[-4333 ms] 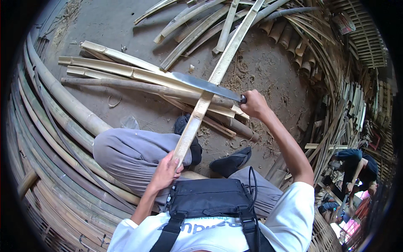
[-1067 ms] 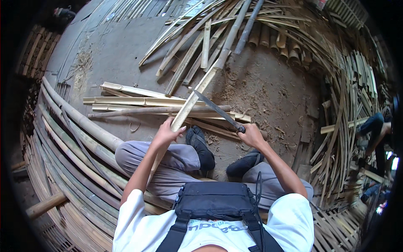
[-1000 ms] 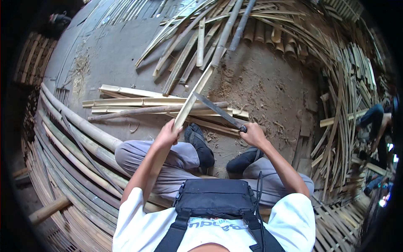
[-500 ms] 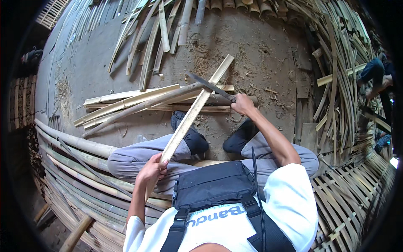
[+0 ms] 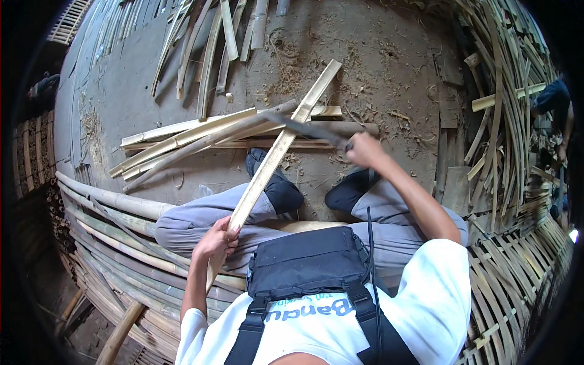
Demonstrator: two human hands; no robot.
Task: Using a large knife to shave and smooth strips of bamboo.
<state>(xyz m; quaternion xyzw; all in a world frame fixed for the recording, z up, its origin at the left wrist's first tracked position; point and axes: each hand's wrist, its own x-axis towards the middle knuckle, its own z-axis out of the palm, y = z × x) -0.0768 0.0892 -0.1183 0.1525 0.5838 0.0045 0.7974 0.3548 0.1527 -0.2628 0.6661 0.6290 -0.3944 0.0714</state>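
Across bamboo strip [image 5: 262, 176] — knife [image 5: 313, 131] in clenched right hand [image 5: 366, 151] — left hand [image 5: 215, 239] clasping strip

Workshop (split bamboo [image 5: 201, 134], scattered shavings [image 5: 289, 76]).

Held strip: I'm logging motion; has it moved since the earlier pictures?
Yes: against the far thick pole, the strip has pulled back and rightward, clear of it.
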